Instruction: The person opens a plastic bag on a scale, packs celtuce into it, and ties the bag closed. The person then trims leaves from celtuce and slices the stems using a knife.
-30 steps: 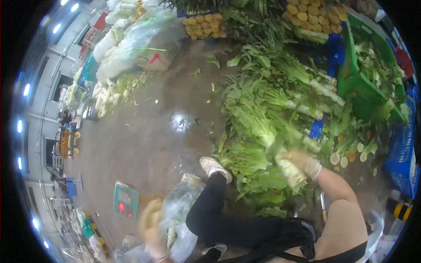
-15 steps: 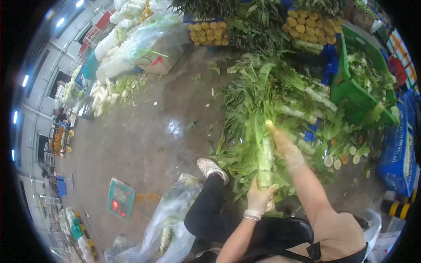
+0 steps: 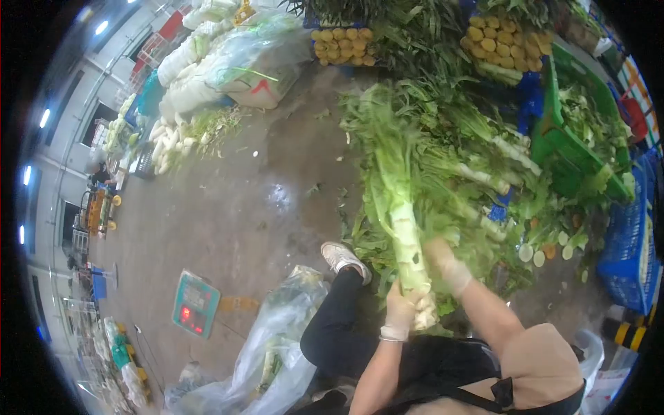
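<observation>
My left hand (image 3: 402, 306), in a pale glove, grips a celtuce (image 3: 407, 242) near its root end. The thick pale-green stem stands up from the hand, and its long leaves fan out away from me. Just right of the stem is my right hand (image 3: 446, 263), also gloved. Motion smears its fingers, so I cannot make out whether they hold anything or touch the stem. More celtuce stalks (image 3: 484, 178) lie in the leafy heap beyond and to the right.
A green crate (image 3: 553, 138) of trimmings stands at right, near a blue basket (image 3: 626, 256). Stacked celtuce with cut ends (image 3: 344, 47) sits at the back. A digital scale (image 3: 196, 304) and a plastic bag (image 3: 277, 346) lie left. White radishes (image 3: 169, 144) are farther off.
My right hand has come down along the stem toward me and now blurs beside it. The celtuce leans more to the left, with its root end showing below my left hand.
</observation>
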The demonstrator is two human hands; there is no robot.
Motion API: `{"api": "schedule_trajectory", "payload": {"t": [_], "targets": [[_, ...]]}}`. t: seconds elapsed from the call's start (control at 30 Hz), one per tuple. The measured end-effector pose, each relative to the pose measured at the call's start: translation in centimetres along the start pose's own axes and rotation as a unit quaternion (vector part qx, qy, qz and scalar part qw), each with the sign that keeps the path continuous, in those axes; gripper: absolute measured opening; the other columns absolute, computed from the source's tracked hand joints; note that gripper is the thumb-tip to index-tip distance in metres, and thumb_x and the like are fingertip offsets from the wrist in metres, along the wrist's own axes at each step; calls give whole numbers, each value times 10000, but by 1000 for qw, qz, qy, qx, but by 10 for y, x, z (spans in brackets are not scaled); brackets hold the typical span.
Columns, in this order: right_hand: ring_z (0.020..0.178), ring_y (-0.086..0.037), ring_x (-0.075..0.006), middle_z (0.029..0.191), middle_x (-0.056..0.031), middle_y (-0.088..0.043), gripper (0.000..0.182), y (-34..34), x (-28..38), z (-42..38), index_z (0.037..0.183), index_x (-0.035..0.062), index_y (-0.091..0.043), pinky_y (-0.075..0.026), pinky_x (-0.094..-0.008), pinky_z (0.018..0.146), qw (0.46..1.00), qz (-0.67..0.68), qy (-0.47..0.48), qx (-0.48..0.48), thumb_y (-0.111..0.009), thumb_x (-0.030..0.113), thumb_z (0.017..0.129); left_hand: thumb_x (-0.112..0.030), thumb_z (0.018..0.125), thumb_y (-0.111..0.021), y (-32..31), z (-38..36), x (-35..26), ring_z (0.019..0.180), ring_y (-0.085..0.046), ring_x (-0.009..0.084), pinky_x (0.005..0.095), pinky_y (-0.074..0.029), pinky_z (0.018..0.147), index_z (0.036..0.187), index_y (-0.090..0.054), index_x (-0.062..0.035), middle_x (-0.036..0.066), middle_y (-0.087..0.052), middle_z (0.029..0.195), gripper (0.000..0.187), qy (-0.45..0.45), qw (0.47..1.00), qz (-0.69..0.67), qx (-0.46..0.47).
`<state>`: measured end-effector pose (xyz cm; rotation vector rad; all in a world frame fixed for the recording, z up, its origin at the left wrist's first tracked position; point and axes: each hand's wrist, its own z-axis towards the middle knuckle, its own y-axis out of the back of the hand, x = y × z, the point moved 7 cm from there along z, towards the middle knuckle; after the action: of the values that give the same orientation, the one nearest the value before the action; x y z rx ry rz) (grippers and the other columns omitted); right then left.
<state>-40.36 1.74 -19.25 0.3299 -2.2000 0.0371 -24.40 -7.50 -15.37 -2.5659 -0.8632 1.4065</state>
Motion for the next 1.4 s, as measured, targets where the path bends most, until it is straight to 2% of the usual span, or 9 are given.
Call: {"api": "schedule_trajectory", "payload": {"t": [0.13,0.37,0.53,0.57,0.83,1.0,1.13,1.27,1.4], "targets": [[1289,-386,-345,1417,-222,-377,569,-7,9,-25,1311,-23,-455,-243,-423,1105,995,69,-37,64,-457,416,948,-178,735,-744,-2,-6,-8,815,-645,198,293,-545,702,1213,-464,13,199,-640,1062,586,15,991,-107,84],[1181,-480,-334,1351,-272,-424,968,-51,120,40,1373,-108,-280,-357,-365,1027,955,176,175,162,-678,537,772,-182,687,-779,12,10,17,962,-602,220,322,-512,818,1289,-410,15,178,-599,1141,733,8,990,-21,139],[1249,-434,-366,1334,-308,-419,990,-37,120,12,1379,-123,-235,-335,-378,1054,973,-2,213,-85,-716,472,750,-88,660,-792,0,9,-7,956,-564,202,314,-493,817,1320,-376,6,119,-567,1088,786,-117,977,171,-44],[1089,-545,-274,1191,-200,-568,659,-40,114,14,1267,-65,-422,-399,-336,953,958,8,255,-133,-693,326,811,-92,656,-799,6,9,-8,941,-566,196,313,-493,813,1314,-381,5,111,-571,1081,785,-134,966,202,-94],[887,-599,-193,1033,-101,-645,357,-42,92,14,1145,-35,-559,-481,-320,811,942,291,168,-3,-623,195,879,-67,692,-802,11,-1,-20,862,-587,139,288,-497,768,1159,-489,-13,60,-605,1003,564,-85,996,33,-3],[721,-647,-181,895,-99,-677,302,-75,116,-23,1050,1,-616,-543,-311,671,871,385,-48,302,-635,233,858,-79,682,-781,3,0,-9,875,-577,149,293,-487,803,1172,-494,-5,50,-595,982,572,-36,994,31,100],[721,-635,-177,884,-93,-673,336,-60,124,3,1057,-45,-605,-510,-295,661,977,155,100,106,-662,172,807,-70,685,-770,-10,-2,-18,895,-581,168,306,-485,821,1188,-486,-2,72,-601,1019,582,-35,991,76,102],[781,-623,-194,865,-121,-660,267,-62,147,-33,969,-50,-624,-501,-302,731,960,147,201,-126,-706,57,739,-29,683,-756,-10,-5,-35,902,-581,186,308,-480,833,1199,-480,-15,79,-605,1038,585,-165,982,37,-84],[666,-582,-198,754,-89,-612,280,-72,117,-8,1018,-34,-558,-482,-308,603,973,189,115,-67,-672,96,799,-21,674,-767,25,4,-33,864,-586,158,273,-490,777,1161,-503,-18,66,-605,1012,554,-180,963,128,-154]]}}
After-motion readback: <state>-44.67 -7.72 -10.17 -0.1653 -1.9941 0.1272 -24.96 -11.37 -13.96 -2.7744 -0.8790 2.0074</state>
